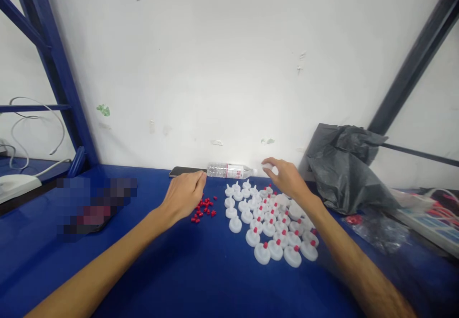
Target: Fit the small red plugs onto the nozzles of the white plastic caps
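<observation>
White wall: backs the work area; blue table: supports all parts; grey bag: slumped at the right, outside the parts field.

Left hand: positioned just beside the loose red caps; fingers curled, tips hidden, so whether anything is gripped cannot be told; right hand: raised at the far edge of the white parts; thumb and fingers appear to pinch a white piece, partly hidden.

Clear bottle: lying on its side by the wall; dark flat device: beside the bottle's base, partly behind the left hand.

Capped white parts: grouped at centre right, red tips fitted; judged complete, and apparently the larger share; bare white parts: grouped on the left side of the same field, nozzles without red; judged outstanding; red caps: a loose scatter between the left hand and the bare parts; judged the remaining stock; overall, fitting appears past halfway, though overlap and the right forearm prevent an exact count.
</observation>
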`<state>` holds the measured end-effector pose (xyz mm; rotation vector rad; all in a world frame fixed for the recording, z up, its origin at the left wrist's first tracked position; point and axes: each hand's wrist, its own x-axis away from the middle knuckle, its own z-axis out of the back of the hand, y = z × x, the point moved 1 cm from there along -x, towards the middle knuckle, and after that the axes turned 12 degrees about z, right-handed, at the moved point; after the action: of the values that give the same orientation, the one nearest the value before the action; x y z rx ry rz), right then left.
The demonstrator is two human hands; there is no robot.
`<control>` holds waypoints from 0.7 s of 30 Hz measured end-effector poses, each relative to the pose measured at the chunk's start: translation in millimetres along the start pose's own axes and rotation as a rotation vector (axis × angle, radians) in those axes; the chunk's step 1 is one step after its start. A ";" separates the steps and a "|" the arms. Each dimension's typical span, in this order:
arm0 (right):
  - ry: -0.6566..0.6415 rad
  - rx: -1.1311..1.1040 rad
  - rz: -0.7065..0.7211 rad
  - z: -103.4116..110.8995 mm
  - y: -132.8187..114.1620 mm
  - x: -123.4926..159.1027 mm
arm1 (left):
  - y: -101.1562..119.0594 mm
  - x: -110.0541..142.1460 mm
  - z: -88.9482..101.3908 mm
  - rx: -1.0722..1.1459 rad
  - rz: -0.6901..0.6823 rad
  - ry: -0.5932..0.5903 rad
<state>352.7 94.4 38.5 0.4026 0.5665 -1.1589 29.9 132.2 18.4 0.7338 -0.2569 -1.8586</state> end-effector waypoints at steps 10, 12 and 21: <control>-0.113 -0.013 -0.105 -24.3 30.7 9.5 | -11.2 -4.2 -9.6 -0.203 0.039 -0.063; -0.153 -0.052 -0.108 -23.9 29.6 8.2 | -12.9 -4.2 -13.6 -0.201 0.017 -0.099; -0.250 -0.170 -0.125 -26.3 32.9 8.6 | -12.2 -3.6 -16.3 -0.217 -0.010 -0.132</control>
<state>380.5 114.7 12.8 0.0750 0.4711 -1.2489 31.1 143.0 0.9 0.4661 -0.1329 -1.9110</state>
